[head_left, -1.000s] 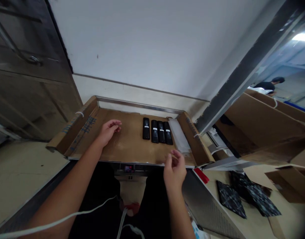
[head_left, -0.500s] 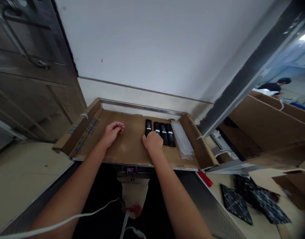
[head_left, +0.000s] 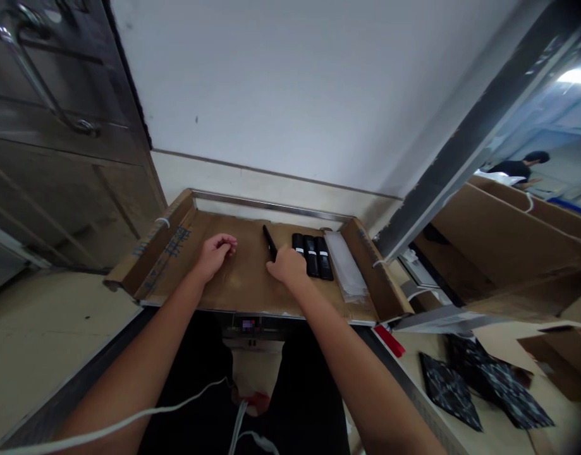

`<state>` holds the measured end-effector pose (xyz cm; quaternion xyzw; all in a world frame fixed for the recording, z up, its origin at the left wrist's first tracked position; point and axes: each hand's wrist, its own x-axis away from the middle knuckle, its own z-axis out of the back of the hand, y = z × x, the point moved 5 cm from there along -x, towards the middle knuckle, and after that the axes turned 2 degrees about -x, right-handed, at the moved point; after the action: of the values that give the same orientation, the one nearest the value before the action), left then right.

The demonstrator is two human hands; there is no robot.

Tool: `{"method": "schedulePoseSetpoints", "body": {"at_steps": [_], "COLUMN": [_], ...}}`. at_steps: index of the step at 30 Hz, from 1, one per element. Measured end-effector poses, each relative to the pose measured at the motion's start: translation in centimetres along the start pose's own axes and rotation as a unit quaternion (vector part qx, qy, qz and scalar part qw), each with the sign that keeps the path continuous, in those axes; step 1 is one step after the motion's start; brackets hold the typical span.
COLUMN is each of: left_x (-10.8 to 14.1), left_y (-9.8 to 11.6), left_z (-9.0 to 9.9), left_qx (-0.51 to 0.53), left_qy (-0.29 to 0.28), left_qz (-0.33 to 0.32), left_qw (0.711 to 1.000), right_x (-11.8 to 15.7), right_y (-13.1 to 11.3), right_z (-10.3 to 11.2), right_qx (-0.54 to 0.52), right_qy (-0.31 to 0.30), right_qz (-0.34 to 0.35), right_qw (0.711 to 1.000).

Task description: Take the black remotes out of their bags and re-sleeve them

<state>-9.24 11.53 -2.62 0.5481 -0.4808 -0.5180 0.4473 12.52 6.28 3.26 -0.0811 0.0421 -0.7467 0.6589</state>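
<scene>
My right hand [head_left: 287,264] grips a black remote control [head_left: 270,242] near its lower end. The remote is tipped on its narrow side, and its far end sticks out beyond my fingers. Just right of that hand, several black remote controls [head_left: 311,254] with white labels lie side by side; my fingers partly cover the leftmost. My left hand [head_left: 215,256] hovers over or rests on the cardboard at the left, fingers curled in toward the thumb, with nothing visible in them. Both hands are inside a shallow cardboard tray [head_left: 245,278].
A stack of clear plastic sleeves [head_left: 346,265] lies along the tray's right side. Larger cardboard boxes [head_left: 499,253] stand to the right, and dark patterned bags [head_left: 449,388] lie below them. A white cable [head_left: 143,414] crosses my lap. Another person [head_left: 518,169] works far back.
My right hand has turned the remote from face up onto its narrow side and shifted it slightly left. My left hand has stayed nearly still.
</scene>
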Motion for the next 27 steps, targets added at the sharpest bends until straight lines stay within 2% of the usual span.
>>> {"method": "schedulePoseSetpoints", "body": {"at_steps": [5, 8, 10, 13, 15, 18, 22, 24, 27], "left_x": [0.1, 0.1, 0.0, 0.0, 0.2, 0.4, 0.3, 0.2, 0.0], "left_y": [0.1, 0.0, -0.2, -0.3, -0.2, 0.0, -0.3, -0.6, -0.9], "left_z": [-0.1, -0.1, -0.2, -0.4, -0.7, -1.1, -0.7, -0.4, -0.3], "left_qx": [-0.005, -0.012, -0.016, -0.029, -0.05, -0.094, -0.119, -0.129, -0.155], "left_qy": [-0.002, -0.005, -0.008, -0.016, -0.022, -0.035, -0.014, -0.003, -0.002], "left_qz": [-0.006, -0.006, -0.005, -0.013, -0.022, -0.032, -0.027, -0.026, -0.032], "left_qw": [1.0, 1.0, 1.0, 0.999, 0.998, 0.994, 0.992, 0.991, 0.987], "right_x": [0.1, 0.6, 1.3, 2.6, 3.3, 4.0, 4.5, 4.8, 5.3], "right_y": [0.5, 1.3, 1.9, 2.8, 3.2, 3.5, 5.1, 5.9, 6.5], "right_z": [-0.2, -1.4, -3.1, -5.2, -5.7, -5.7, -5.1, -4.9, -4.8], "right_qx": [-0.03, -0.145, -0.291, -0.484, -0.544, -0.596, -0.685, -0.704, -0.699], "right_qy": [0.011, 0.015, -0.024, -0.048, -0.025, -0.003, 0.085, 0.105, 0.075], "right_qz": [0.002, -0.001, -0.014, -0.023, -0.005, 0.026, 0.003, -0.009, 0.0], "right_qw": [1.0, 0.989, 0.956, 0.873, 0.839, 0.803, 0.724, 0.702, 0.712]}}
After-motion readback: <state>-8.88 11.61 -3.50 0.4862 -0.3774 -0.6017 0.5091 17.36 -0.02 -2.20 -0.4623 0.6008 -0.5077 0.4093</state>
